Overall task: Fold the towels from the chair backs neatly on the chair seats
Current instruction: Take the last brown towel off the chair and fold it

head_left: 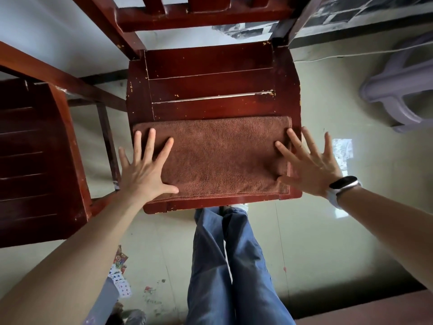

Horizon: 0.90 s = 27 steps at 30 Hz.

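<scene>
1. A brown towel [218, 158] lies folded into a flat rectangle on the front half of a dark red wooden chair seat [210, 90], its long edge running along the seat's near edge.
2. The left hand [145, 170] lies flat with fingers spread wide and straight over the towel's left end. The thumb points across the near hem. It grips nothing.
3. The right hand [307, 163] is also spread wide and flat, fingers straight, at the towel's right end. The forefinger and thumb lie over the cloth, while the other fingers reach past the seat's right edge. It holds nothing.
4. Whether either palm presses on the cloth or hovers just above it cannot be told.
5. A white band with a dark face [342, 187] sits on the right wrist.
6. The chair back [199, 17] rises at the far side, bare of cloth in the part that shows.
7. A second dark red chair [35, 160] stands just to the left.
8. The person's legs in blue trousers [232, 266] show below the seat.
9. Playing cards [120, 277] lie scattered on the pale floor at lower left, and a pale plastic stool [398, 90] stands at right.
</scene>
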Each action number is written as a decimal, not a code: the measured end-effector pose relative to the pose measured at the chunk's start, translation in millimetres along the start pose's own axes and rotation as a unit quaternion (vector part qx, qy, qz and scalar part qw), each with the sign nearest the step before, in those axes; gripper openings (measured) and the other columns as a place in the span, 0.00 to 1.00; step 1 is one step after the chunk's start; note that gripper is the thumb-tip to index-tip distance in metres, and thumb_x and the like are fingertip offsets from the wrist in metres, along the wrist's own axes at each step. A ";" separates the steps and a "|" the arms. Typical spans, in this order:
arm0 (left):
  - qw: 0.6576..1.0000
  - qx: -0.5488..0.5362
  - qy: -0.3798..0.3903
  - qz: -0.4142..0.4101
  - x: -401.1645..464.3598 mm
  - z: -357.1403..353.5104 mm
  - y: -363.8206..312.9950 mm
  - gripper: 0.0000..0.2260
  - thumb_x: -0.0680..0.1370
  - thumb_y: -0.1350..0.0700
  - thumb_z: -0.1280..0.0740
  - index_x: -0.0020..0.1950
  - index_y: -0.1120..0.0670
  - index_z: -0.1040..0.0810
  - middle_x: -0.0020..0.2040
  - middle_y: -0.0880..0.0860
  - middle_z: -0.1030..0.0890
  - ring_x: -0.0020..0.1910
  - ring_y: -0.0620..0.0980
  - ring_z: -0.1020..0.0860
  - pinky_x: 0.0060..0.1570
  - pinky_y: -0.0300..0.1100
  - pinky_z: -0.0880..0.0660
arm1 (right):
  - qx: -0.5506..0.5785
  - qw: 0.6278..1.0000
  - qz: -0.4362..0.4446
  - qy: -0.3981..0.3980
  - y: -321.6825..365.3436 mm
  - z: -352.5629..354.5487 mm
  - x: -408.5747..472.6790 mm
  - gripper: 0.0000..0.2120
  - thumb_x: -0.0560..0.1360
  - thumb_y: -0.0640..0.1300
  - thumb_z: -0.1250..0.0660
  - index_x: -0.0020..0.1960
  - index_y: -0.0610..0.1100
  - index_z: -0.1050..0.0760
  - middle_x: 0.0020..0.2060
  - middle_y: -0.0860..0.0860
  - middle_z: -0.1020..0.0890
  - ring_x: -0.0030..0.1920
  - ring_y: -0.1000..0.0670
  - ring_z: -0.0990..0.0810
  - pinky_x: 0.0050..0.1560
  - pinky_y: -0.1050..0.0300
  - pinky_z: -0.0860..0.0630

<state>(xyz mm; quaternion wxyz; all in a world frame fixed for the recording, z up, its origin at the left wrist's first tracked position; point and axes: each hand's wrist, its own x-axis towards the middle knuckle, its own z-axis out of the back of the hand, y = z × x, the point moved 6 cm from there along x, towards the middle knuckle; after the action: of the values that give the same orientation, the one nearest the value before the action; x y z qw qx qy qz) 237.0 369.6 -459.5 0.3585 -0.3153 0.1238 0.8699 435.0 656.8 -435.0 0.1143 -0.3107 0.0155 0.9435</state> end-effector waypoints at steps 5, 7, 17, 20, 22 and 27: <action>0.998 -0.013 0.010 0.062 -18.6 -0.2 -0.9 0.54 0.62 0.36 0.28 0.75 0.47 0.60 0.76 0.56 0.62 0.74 0.59 0.62 0.67 0.66 0.55 | 0.085 0.991 -0.100 -0.017 -20.1 -5.3 -23.4 0.22 0.77 0.51 0.42 0.69 0.44 0.33 0.69 0.39 0.33 0.69 0.37 0.35 0.68 0.35 0.45; 0.999 -0.019 -0.006 0.045 -25.0 1.3 -11.8 0.48 0.66 0.42 0.27 0.75 0.49 0.56 0.76 0.58 0.59 0.74 0.60 0.60 0.69 0.64 0.54 | 0.174 0.974 -0.138 -0.037 -16.2 -2.0 -25.4 0.18 0.77 0.47 0.45 0.63 0.41 0.27 0.60 0.39 0.24 0.60 0.37 0.27 0.61 0.41 0.34; 0.996 -0.079 -0.011 0.033 -30.2 -8.9 -33.7 0.39 0.73 0.56 0.32 0.75 0.46 0.53 0.76 0.57 0.59 0.74 0.62 0.59 0.71 0.60 0.52 | 0.514 0.734 -0.443 -0.001 9.8 -19.1 4.8 0.10 0.73 0.41 0.38 0.44 0.33 0.24 0.37 0.40 0.22 0.37 0.42 0.25 0.37 0.56 0.33; 0.996 -0.077 -0.016 0.034 -30.3 -8.8 -33.0 0.39 0.73 0.56 0.32 0.75 0.46 0.53 0.76 0.57 0.59 0.74 0.61 0.59 0.70 0.59 0.51 | 0.499 0.748 -0.435 0.028 11.1 -17.6 8.1 0.07 0.72 0.40 0.40 0.39 0.36 0.26 0.39 0.41 0.26 0.39 0.43 0.29 0.40 0.55 0.35; 0.996 -0.074 -0.017 0.036 -30.3 -8.9 -33.1 0.39 0.73 0.55 0.32 0.75 0.46 0.54 0.76 0.56 0.59 0.74 0.61 0.59 0.70 0.59 0.51 | 0.497 0.752 -0.432 0.035 11.0 -15.9 8.6 0.08 0.71 0.41 0.39 0.35 0.39 0.28 0.41 0.41 0.27 0.42 0.44 0.29 0.42 0.52 0.35; 0.996 -0.080 -0.011 0.041 -30.1 -9.1 -32.2 0.39 0.73 0.55 0.32 0.75 0.45 0.55 0.76 0.55 0.60 0.74 0.60 0.60 0.70 0.59 0.51 | 0.545 0.734 -0.403 -0.036 13.2 -8.2 1.1 0.11 0.69 0.38 0.37 0.30 0.41 0.34 0.26 0.47 0.31 0.31 0.47 0.33 0.27 0.58 0.38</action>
<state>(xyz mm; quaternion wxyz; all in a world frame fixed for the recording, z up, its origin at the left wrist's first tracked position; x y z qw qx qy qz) 280.1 372.1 -446.9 0.2973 -0.3276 0.0626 0.8946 435.9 643.3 -442.8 0.6338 -0.1378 0.3966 0.6496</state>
